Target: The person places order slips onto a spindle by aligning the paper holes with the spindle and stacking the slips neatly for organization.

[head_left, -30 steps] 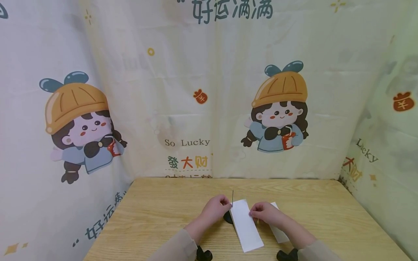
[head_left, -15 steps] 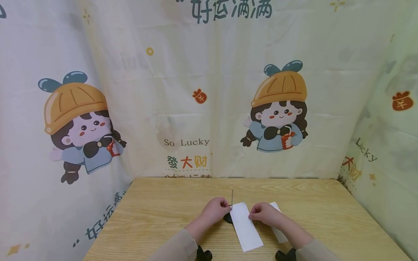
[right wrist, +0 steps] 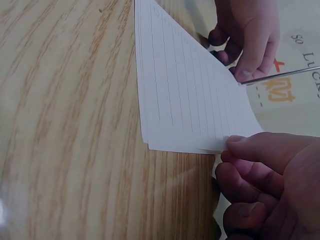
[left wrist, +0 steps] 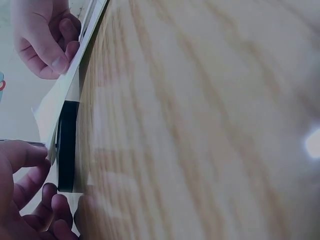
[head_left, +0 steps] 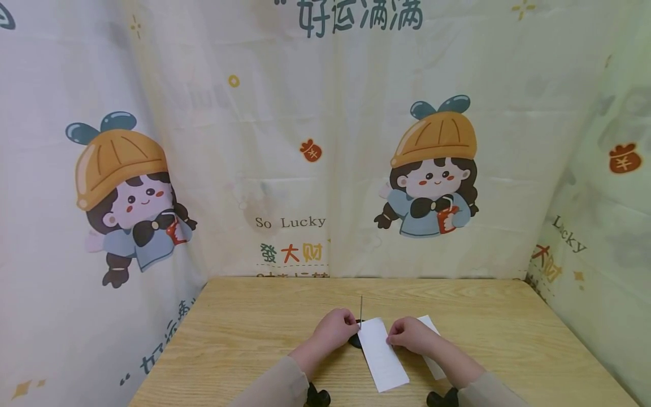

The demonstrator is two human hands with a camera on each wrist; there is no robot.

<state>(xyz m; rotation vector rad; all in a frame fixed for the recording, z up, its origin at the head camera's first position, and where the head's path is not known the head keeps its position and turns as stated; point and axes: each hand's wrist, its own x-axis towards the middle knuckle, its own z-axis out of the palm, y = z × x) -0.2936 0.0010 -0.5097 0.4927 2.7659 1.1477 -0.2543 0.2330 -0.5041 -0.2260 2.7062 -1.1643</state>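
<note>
A narrow stack of white lined paper slips (head_left: 382,359) slants over a black round base (head_left: 355,341), from which a thin upright metal spike (head_left: 361,308) rises. At the spike, my left hand (head_left: 335,329) pinches the slips' far left corner between thumb and fingers. My right hand (head_left: 413,334) pinches their right edge. In the right wrist view the spike (right wrist: 280,76) stands at the paper's corner beside the left thumb; whether it pierces every sheet is hidden. The left wrist view has the paper (left wrist: 56,105) just above the base (left wrist: 67,145).
Another white paper slip (head_left: 434,366) lies on the wooden table (head_left: 244,339), partly under my right forearm. Black wrist-worn devices (head_left: 319,395) show at the front by both sleeves. A printed cloth (head_left: 285,186) hangs behind the table and along its sides.
The paper's far end has come down a little along the spike, and both hands have shifted slightly nearer with it. More of the black base shows behind. Both pinches are kept.
</note>
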